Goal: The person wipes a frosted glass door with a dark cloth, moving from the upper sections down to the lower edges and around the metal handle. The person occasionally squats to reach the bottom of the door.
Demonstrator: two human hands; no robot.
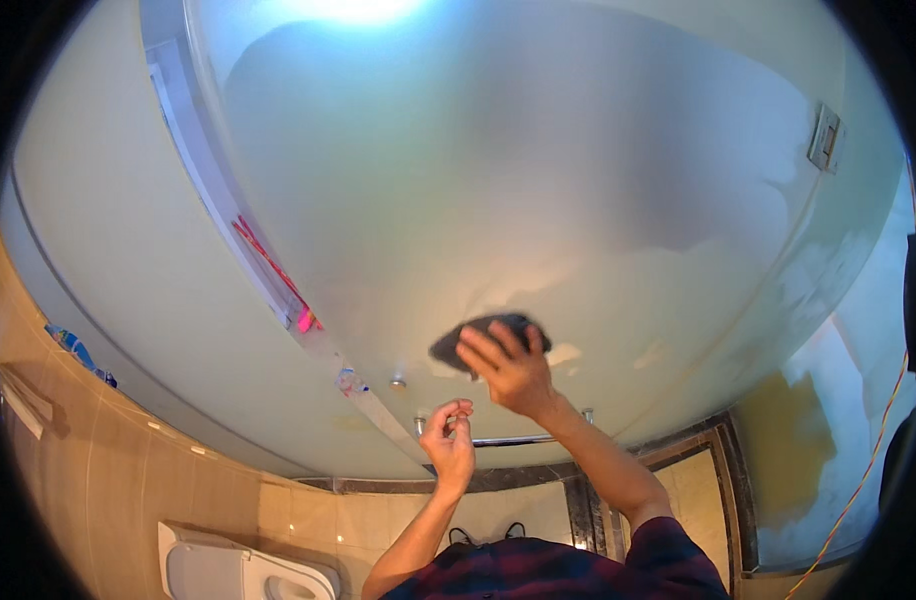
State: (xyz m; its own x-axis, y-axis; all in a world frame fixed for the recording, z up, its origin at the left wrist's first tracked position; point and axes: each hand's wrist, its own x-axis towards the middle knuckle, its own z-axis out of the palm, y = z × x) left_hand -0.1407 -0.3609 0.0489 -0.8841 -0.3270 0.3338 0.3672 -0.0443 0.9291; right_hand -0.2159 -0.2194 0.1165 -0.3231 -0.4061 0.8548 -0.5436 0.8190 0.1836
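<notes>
A frosted glass door (398, 225) fills the view before me. My right hand (507, 367), fingers spread, presses a dark cloth (454, 346) against its lower part. Lower and to the left, my left hand (450, 442) is raised near the left end of a metal bar handle (518, 441), its fingers curled and apart, with nothing visible in it. Whether it touches the handle cannot be told. A small round metal knob (397, 385) sits on the glass, left of the cloth.
A white toilet (293, 577) stands at the lower left. Red sticks (267, 259) and a crumpled clear plastic item (349, 382) lie along the gap left of the door. A metal hinge (826, 139) is at the upper right; a twisted cord (867, 480) hangs at the right. Dark stone edging (518, 476) runs below the glass.
</notes>
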